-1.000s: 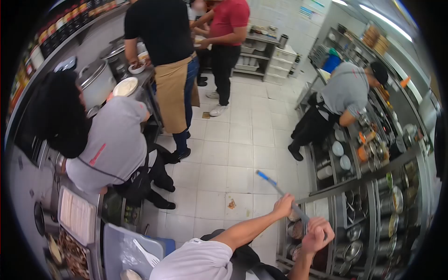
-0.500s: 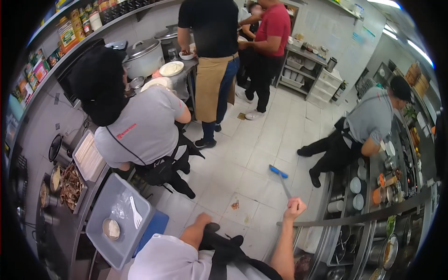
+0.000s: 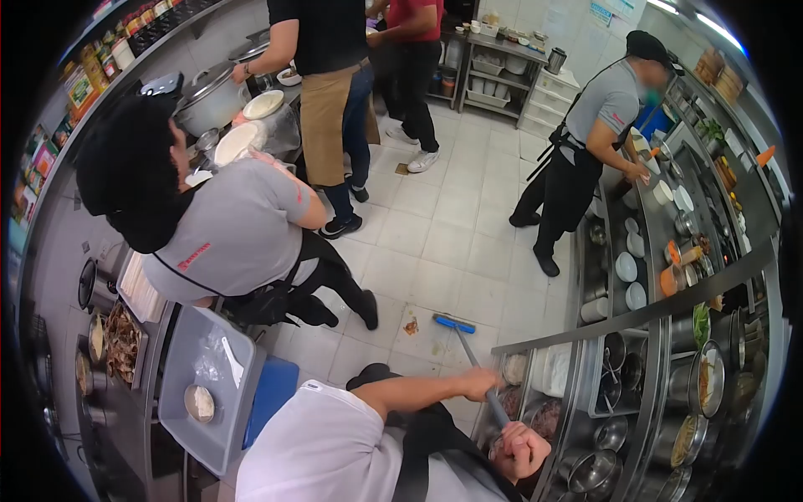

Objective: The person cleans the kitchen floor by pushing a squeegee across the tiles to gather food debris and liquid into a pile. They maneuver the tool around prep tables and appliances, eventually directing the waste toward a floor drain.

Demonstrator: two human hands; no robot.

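Note:
A grey pole with a blue head (image 3: 454, 323) slants down and away from my hands to the tiled floor. My left hand (image 3: 480, 385) is closed round the middle of the pole. Nearer to me, my right hand (image 3: 520, 450) grips its upper end. The blue head touches the floor just right of a small brownish spill (image 3: 411, 326).
A grey tub (image 3: 180, 368) stands at lower left beside a blue lid. One co-worker (image 3: 226, 226) is at the left counter, others stand further back, and another (image 3: 577, 142) works at the right counter. Steel shelves (image 3: 636, 314) with bowls and pans line the right.
My left hand has come up from low beside my body onto the pole. My right hand has moved lower, and the blue head has come nearer the spill. The right co-worker now stands more upright.

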